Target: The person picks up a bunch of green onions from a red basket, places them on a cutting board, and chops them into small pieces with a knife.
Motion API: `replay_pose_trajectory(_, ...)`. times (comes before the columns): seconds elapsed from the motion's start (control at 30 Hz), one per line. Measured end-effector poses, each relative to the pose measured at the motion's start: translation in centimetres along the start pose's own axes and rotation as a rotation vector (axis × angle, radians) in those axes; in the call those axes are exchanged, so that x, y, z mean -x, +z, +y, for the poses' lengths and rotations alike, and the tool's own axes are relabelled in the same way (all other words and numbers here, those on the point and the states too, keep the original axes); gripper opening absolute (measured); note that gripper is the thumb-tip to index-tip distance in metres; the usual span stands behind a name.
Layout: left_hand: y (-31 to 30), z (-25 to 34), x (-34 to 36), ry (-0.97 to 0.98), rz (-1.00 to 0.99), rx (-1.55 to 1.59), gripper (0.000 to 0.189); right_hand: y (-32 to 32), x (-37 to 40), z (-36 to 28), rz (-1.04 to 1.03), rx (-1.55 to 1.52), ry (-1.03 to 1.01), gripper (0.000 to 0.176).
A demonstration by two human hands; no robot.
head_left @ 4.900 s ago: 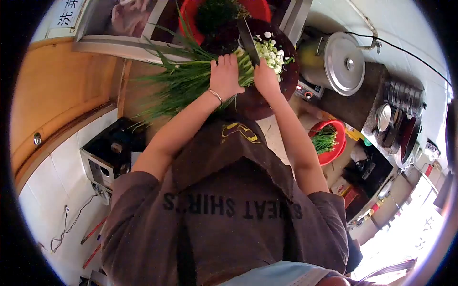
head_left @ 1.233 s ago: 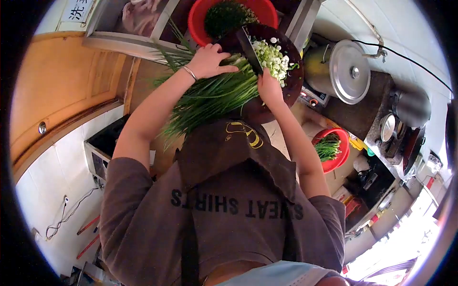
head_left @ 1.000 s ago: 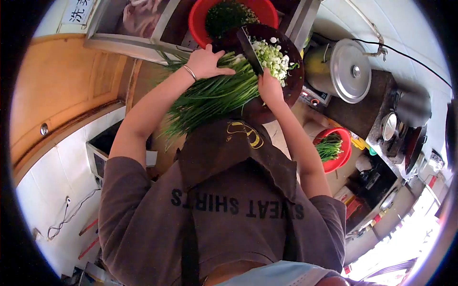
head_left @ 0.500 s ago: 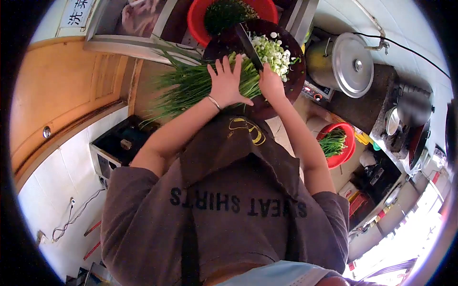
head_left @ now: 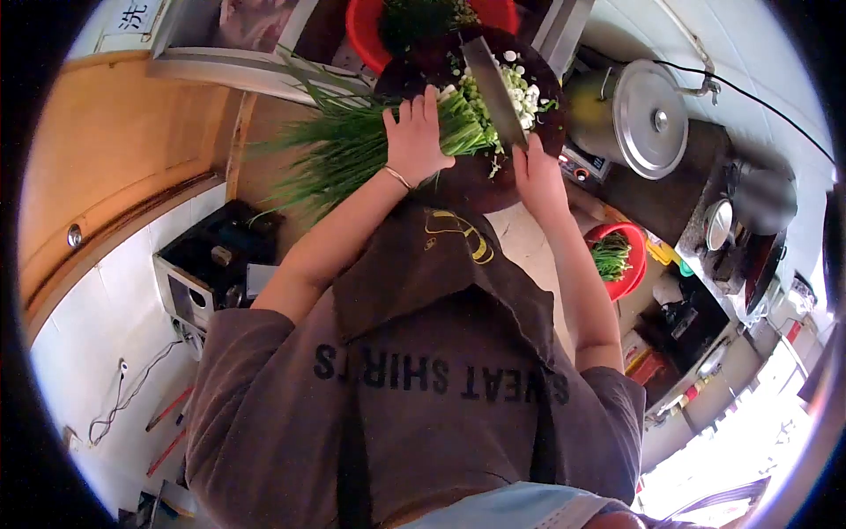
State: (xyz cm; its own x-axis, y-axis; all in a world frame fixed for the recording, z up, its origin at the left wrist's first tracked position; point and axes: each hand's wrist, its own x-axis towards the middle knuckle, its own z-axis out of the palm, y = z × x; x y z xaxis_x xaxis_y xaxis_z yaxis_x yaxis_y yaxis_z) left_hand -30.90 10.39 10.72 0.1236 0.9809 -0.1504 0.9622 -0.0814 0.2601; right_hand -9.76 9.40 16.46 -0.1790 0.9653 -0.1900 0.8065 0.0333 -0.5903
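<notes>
A large bunch of green onions (head_left: 326, 159) lies across a round dark chopping board (head_left: 480, 187), its long green tops hanging past the left edge. My left hand (head_left: 416, 137) presses over the bunch near its cut end, with the fingers drawn together around the stalks. In my right hand (head_left: 539, 176) is the handle of a cleaver (head_left: 495, 93), its broad blade tilted to the right of the cut end. Chopped green onion pieces (head_left: 526, 95), white and pale green, are heaped beside the blade, which hides part of them.
Behind the board sits a red basin (head_left: 363, 35) with chopped greens. A large lidded pot (head_left: 652, 121) stands to the right. Lower right is another red basin (head_left: 627, 280) holding green onions. A wooden door (head_left: 115, 167) is on the left, with a black-topped stove (head_left: 216, 251) below it.
My right hand has moved right and slightly down with the cleaver, turning its blade face more into view. My left hand's spread fingers have drawn together on the green onions.
</notes>
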Motion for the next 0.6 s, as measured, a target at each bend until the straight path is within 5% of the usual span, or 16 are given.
replay_pose_trajectory(0.3,0.0,0.1,-0.3,0.001,-0.006,-0.048,0.114,4.9,4.8,2.3,-0.226,0.106,0.254,0.018)
replay_pose_trajectory(0.6,-0.1,0.3,-0.3,0.02,0.028,-0.028,0.109,7.2,-1.6,1.8,-0.089,0.079,0.205,0.018)
